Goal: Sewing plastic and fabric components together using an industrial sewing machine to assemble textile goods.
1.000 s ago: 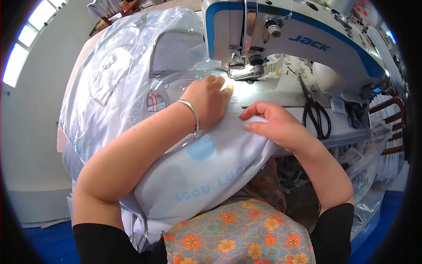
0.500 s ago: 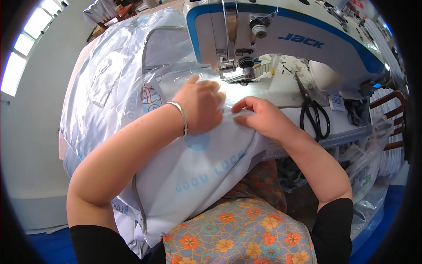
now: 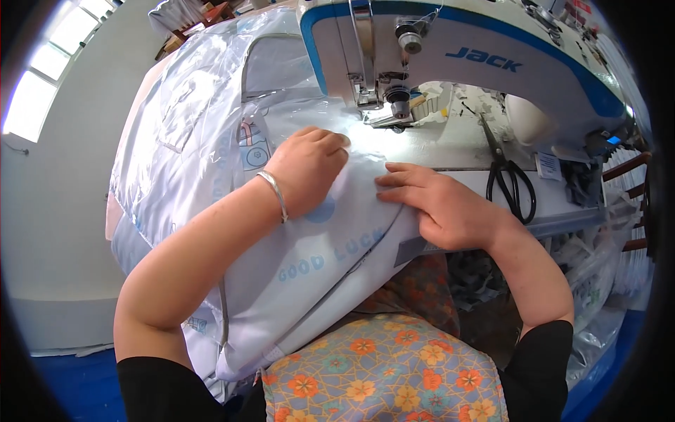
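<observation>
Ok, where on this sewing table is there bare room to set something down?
One bare strip of white table, between the presser foot and the black scissors, beyond the right hand. Left of the needle is crowded: pale fabric covers it under the left hand.

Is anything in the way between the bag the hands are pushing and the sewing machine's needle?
Nothing visible. Both the left hand and right hand press the white bag, and its shiny edge already lies under the needle.
</observation>
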Demonstrator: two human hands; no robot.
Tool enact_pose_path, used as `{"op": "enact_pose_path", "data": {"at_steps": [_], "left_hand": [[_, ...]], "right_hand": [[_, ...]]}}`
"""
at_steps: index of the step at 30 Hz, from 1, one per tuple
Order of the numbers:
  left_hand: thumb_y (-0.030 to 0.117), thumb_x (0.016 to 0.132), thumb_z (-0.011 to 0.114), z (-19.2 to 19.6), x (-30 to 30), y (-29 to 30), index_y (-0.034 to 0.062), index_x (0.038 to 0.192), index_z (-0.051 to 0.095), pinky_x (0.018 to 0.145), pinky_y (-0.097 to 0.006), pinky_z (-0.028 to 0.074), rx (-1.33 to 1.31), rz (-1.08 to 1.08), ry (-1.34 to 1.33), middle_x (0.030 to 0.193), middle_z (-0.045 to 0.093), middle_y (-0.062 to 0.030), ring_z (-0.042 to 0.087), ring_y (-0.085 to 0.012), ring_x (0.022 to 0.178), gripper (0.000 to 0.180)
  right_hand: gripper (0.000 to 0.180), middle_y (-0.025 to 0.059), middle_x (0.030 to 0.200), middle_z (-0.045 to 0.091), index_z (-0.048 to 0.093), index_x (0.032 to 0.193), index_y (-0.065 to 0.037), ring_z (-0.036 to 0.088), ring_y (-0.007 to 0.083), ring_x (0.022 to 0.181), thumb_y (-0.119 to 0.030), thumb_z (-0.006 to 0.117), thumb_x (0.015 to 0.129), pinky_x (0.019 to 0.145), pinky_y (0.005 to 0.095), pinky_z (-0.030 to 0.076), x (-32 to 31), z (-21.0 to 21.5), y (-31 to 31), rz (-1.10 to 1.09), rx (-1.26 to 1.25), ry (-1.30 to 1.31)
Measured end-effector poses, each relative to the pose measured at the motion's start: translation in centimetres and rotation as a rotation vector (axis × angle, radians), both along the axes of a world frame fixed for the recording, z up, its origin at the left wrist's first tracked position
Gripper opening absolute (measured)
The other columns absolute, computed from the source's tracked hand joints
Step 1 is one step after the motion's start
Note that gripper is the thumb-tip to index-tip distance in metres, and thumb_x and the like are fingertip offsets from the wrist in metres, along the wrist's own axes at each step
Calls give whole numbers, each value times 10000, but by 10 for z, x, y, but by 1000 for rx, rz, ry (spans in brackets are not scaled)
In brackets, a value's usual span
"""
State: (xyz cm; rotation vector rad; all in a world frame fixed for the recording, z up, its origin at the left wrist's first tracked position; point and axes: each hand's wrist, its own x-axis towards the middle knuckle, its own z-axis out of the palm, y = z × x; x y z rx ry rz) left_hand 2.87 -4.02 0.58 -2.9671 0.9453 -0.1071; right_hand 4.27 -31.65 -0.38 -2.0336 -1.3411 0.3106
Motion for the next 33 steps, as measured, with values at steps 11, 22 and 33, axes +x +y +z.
{"op": "enact_pose_path", "data": {"at_steps": [11,22,33], "left_hand": [[140,886,533,-12,-2,-29,55,1232,637,1005,-351,450,88,-89,-241,1180,647,-84,579,-226,1188,371],[109,845,565,-9,-1,-36,30,1164,669,999,-387,474,-75,90,35,1181,670,-128,610,-282,1169,345],[191,834,626,1,-59,-40,-4,1147,631,1033,-446,419,-227,49,-110,1216,616,-161,566,-308,1182,369]], "right_hand": [[663,195,1497,437,517,1386,-23,359,375,1425,-83,636,736,1186,450,318,-2,5,1,131,-114,-120],[647,214,1403,504,523,1367,-11,459,410,1323,-351,721,854,1118,468,396,-12,-32,23,-43,54,-363],[602,216,1417,490,526,1360,-28,441,416,1342,-327,713,872,1120,461,380,-4,-34,26,-54,109,-294]]}}
